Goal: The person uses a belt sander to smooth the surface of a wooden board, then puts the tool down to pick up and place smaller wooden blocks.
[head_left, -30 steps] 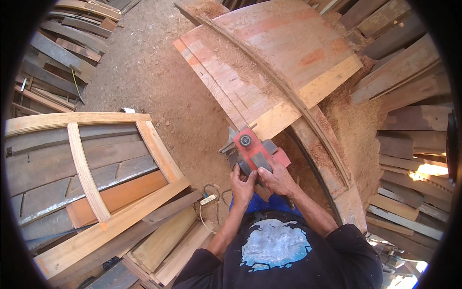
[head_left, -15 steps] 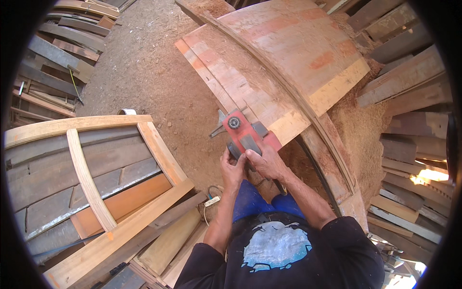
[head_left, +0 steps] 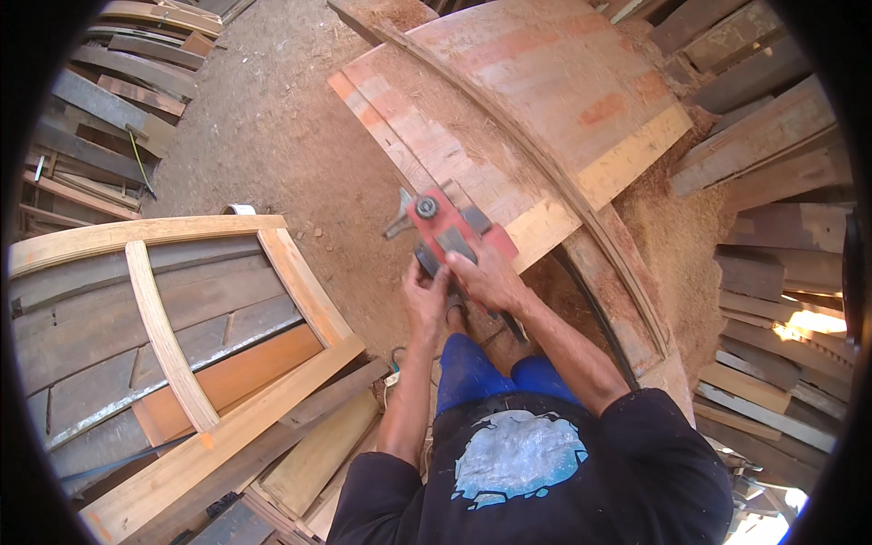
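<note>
A red and black electric hand planer [head_left: 439, 223] is held in front of me at the near left edge of a wide wooden panel [head_left: 427, 145]. Its round black knob points up, and a grey metal guide sticks out to its left. My right hand [head_left: 491, 274] wraps round the planer's rear handle. My left hand [head_left: 424, 296] closes on a dark part at the planer's near left side; some of its fingers are hidden. The planer's underside is out of sight, so I cannot tell whether it touches the panel.
A long curved wooden strip [head_left: 518, 132] crosses the panel, which is strewn with shavings. At left lies a pale wooden frame [head_left: 163, 331] over dark boards. Stacked planks line the right [head_left: 763, 263] and far left [head_left: 118, 113]. Sawdust [head_left: 681, 263] heaps beside the bench.
Both hands and the planer have shifted a little to the left and away from me. A foot now shows below the planer. The panel and frame look nearly unchanged.
</note>
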A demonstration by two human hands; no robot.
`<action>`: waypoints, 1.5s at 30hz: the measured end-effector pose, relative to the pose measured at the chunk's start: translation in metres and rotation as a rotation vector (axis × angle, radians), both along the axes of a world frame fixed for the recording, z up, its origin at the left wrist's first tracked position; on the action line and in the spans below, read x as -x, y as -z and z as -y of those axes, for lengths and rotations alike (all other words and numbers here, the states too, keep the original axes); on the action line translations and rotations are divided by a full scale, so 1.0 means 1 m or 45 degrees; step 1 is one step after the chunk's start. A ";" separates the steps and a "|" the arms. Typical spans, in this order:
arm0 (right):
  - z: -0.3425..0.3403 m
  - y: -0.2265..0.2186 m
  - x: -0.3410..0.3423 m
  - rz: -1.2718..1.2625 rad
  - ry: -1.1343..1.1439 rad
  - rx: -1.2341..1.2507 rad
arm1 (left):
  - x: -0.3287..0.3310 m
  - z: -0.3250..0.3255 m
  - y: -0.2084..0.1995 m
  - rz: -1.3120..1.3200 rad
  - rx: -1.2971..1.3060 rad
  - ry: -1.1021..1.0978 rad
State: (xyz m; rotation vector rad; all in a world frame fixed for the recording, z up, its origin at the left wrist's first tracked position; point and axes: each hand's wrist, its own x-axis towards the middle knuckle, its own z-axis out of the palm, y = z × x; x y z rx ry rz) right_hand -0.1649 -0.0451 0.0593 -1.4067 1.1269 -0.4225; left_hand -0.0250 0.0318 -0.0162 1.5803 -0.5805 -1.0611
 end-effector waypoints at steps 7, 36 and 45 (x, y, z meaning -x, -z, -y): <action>-0.102 -0.008 0.091 0.012 0.012 -0.203 | 0.082 -0.115 0.015 0.300 -0.135 0.165; 0.053 0.006 -0.041 0.055 -0.051 -0.013 | -0.046 0.056 -0.010 -0.079 0.112 0.115; 0.093 -0.033 -0.066 0.178 0.032 -0.115 | -0.102 0.095 -0.004 -0.146 0.358 -0.208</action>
